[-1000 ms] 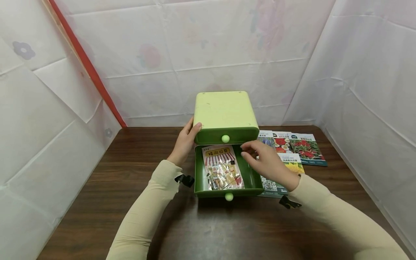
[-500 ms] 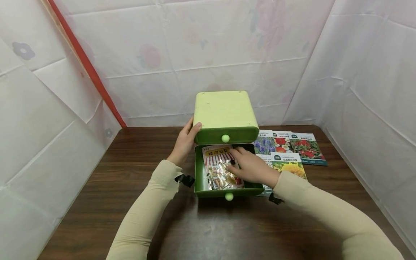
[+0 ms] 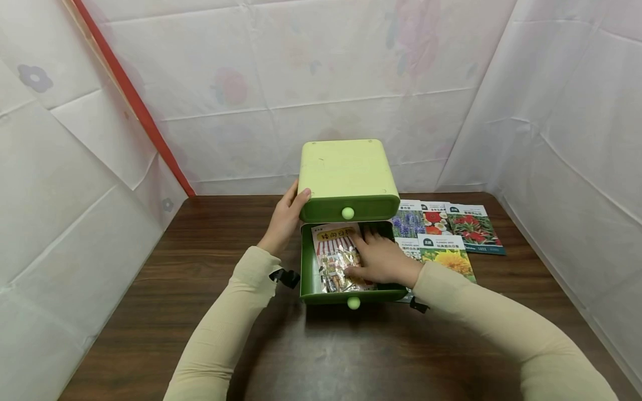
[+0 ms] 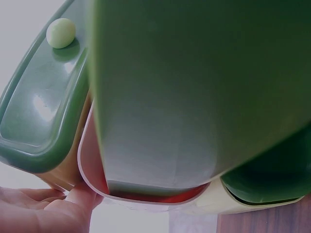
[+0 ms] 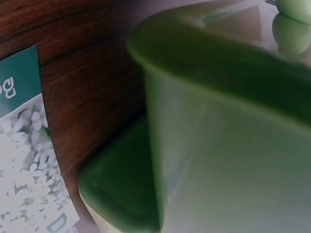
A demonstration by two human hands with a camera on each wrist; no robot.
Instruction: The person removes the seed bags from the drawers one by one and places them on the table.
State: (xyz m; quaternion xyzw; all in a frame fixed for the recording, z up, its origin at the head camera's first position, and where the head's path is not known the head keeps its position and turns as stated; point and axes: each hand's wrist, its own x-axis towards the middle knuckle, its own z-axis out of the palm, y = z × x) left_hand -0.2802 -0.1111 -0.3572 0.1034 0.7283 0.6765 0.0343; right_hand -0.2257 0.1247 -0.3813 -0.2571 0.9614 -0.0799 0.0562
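A pale-yellow drawer cabinet (image 3: 348,167) with green fronts stands mid-table, one lower drawer (image 3: 326,299) pulled out below the shut top drawer (image 3: 326,210). My left hand (image 3: 285,218) holds the cabinet's left side, thumb at the upper front corner; the left wrist view shows its fingers (image 4: 80,195) against the side wall. My right hand (image 3: 385,259) reaches inside the pulled-out drawer with fingers spread, touching the right edge of a shiny seed packet (image 3: 333,259) with a striped awning print. The hand covers part of that packet. The drawer's outside (image 5: 223,145) fills much of the right wrist view.
Several flower seed packets lie to the cabinet's right, among them a red-flower one (image 3: 471,228) and a yellow-flower one (image 3: 448,256). A white-flower packet (image 5: 29,170) shows in the right wrist view. Another shut drawer (image 5: 121,179) sits below. White sheeting (image 3: 251,111) encloses the table (image 3: 215,234).
My right hand has moved left and down from the drawer's right edge onto the packet, its fingers spreading. The left hand, cabinet and drawer have stayed put.
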